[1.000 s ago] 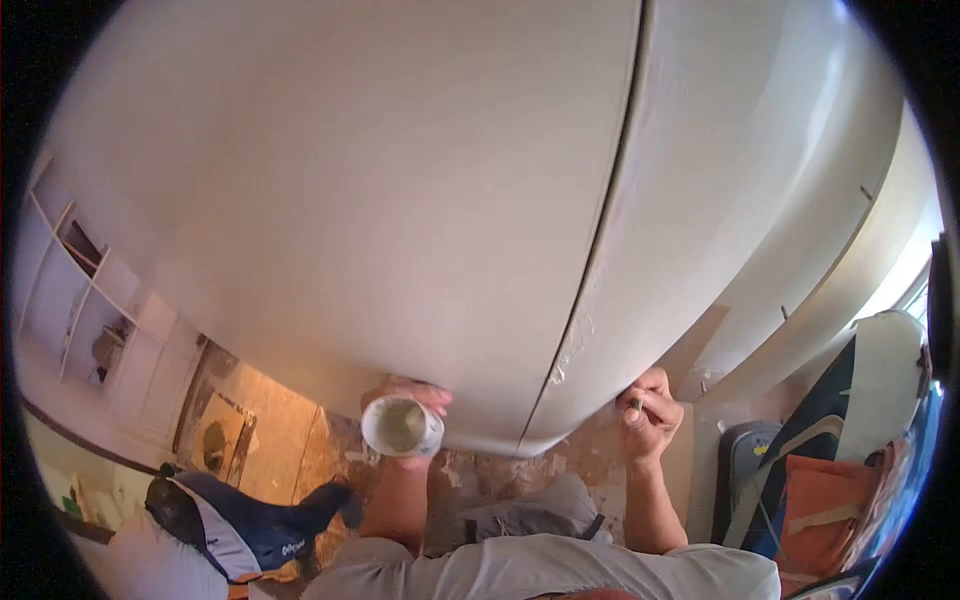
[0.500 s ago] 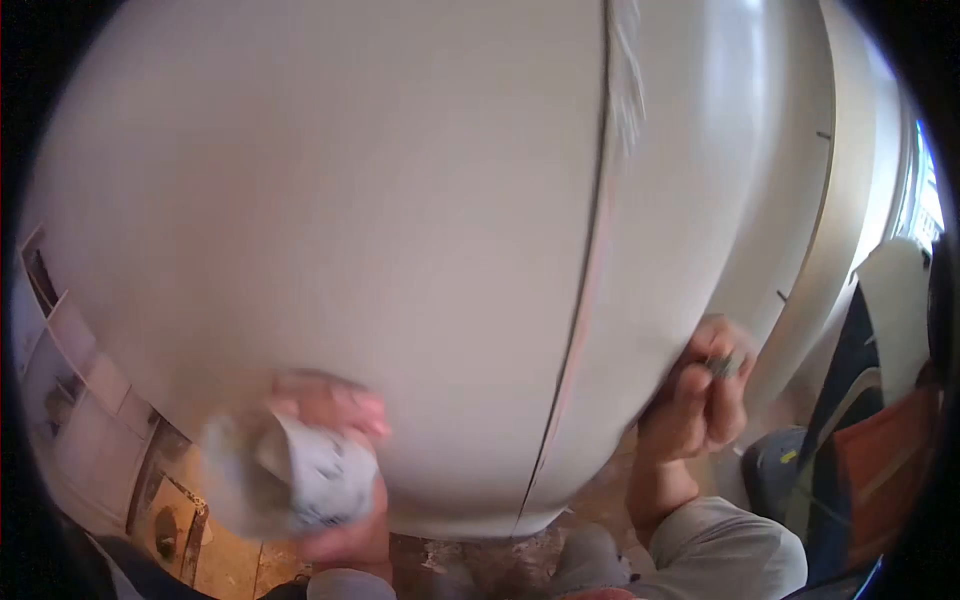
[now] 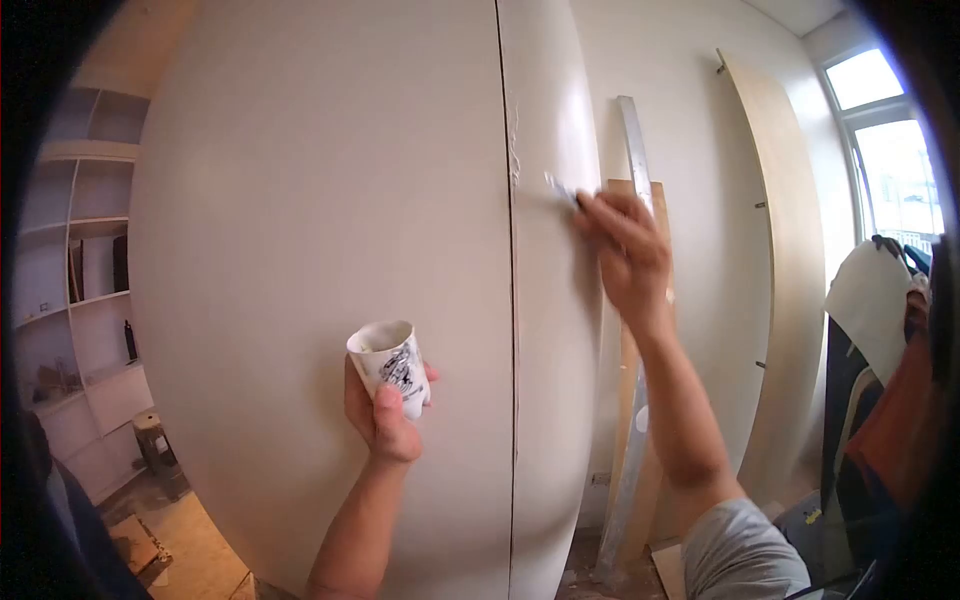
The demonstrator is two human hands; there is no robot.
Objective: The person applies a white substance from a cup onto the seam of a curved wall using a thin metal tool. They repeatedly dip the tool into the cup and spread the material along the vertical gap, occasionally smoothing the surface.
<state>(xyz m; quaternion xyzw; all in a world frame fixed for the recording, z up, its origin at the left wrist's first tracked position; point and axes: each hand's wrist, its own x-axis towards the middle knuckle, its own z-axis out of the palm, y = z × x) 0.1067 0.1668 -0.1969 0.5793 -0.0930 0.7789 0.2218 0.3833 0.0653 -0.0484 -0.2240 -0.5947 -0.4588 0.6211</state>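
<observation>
Hands well apart: left hand [image 3: 388, 425] clasps round, white, dark-printed cup [image 3: 400, 368]; right hand [image 3: 634, 255] pinches slim, blurred tool [image 3: 562, 188], pointing up-left toward dark, straight seam [image 3: 513, 290] in smooth off-white panel [image 3: 320, 200]. Seam runs vertically between hands, right hand's tool tip nearer, beside white smears [image 3: 515, 150].
</observation>
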